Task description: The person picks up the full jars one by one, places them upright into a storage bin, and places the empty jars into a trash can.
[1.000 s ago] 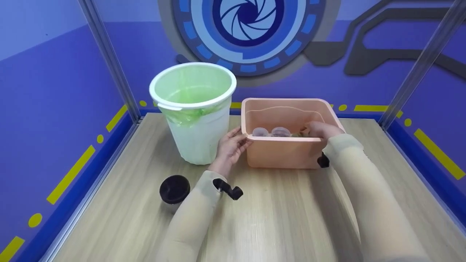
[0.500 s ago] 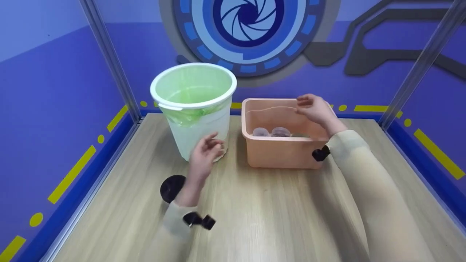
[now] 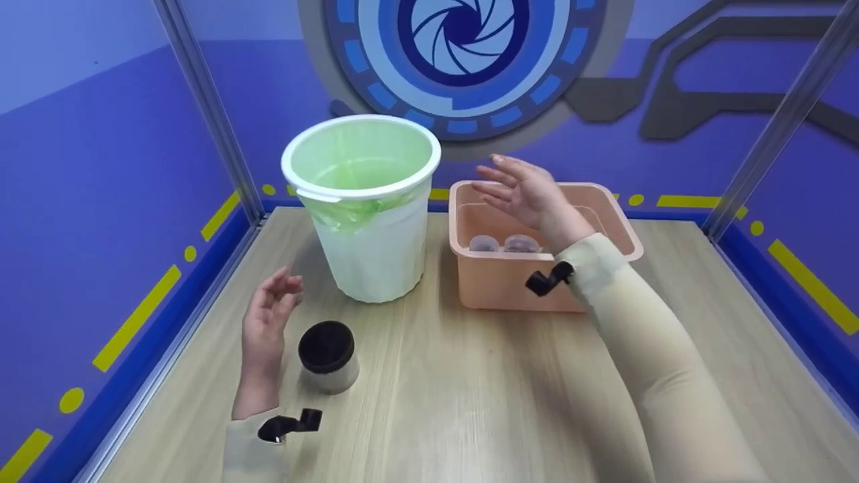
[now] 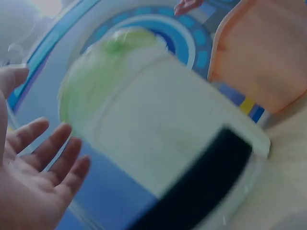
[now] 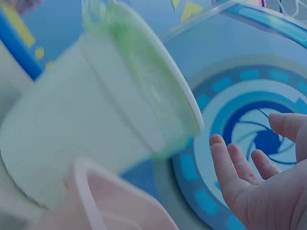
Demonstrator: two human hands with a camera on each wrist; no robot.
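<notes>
My left hand (image 3: 267,315) hovers just left of a clear jar (image 3: 329,359) with a black screw lid, holding nothing. In the left wrist view the fingers (image 4: 53,153) are loosely spread, and the jar's dark lid (image 4: 196,184) crosses in front of the bin. Over the peach plastic box (image 3: 496,285), my right hand (image 3: 527,191) is raised with its fingers apart and nothing in them. Inside the box stand clear round containers (image 3: 520,243), partly hidden by the front wall. To the box's left is a white bin (image 3: 372,255) lined with a green bag (image 3: 356,215).
A light wood tabletop (image 3: 429,402) lies under everything. Blue printed panels (image 3: 114,201) close in the left, back and right, with metal posts (image 3: 208,107) at the corners. Box and bin stand close together near the back wall.
My right hand has come up out of the peach box and moved left above it. My left hand has let go of the box's corner and swung left, past the jar.
</notes>
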